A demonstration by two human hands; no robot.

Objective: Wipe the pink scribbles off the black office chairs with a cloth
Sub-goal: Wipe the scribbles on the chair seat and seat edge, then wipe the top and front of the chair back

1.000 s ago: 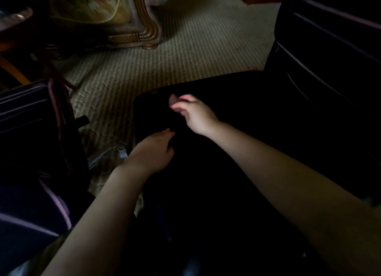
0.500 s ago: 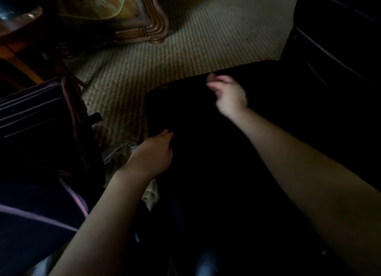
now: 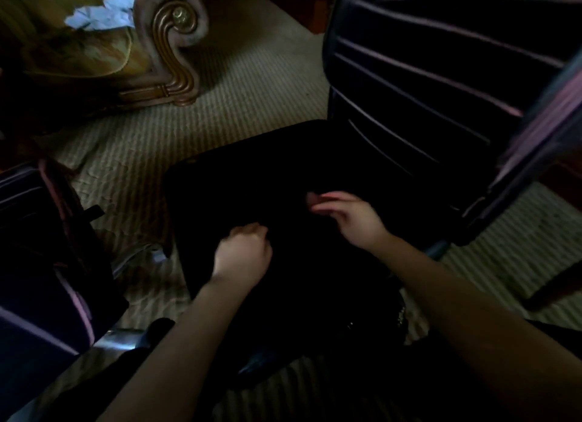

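A black office chair seat [image 3: 252, 175] fills the middle of the head view, and its backrest [image 3: 425, 75] at the upper right carries long pink lines. A second black chair [image 3: 47, 279] with pink scribbles stands at the left. My left hand [image 3: 244, 251] lies on the seat's near left part with its fingers curled under. My right hand [image 3: 349, 216] hovers over the middle of the seat, blurred, fingers bent and pointing left. The seat is too dark to show a cloth in either hand.
A striped beige carpet [image 3: 252, 90] covers the floor. A carved wooden sofa [image 3: 170, 43] stands at the upper left with a crumpled pale blue cloth or paper [image 3: 100, 10] on its cushion. The chair's armrest [image 3: 535, 131] juts out at the right.
My right hand has pulled back from the seat's far edge to its middle. My left hand has shifted inward from the seat's left edge and its fingers have curled.
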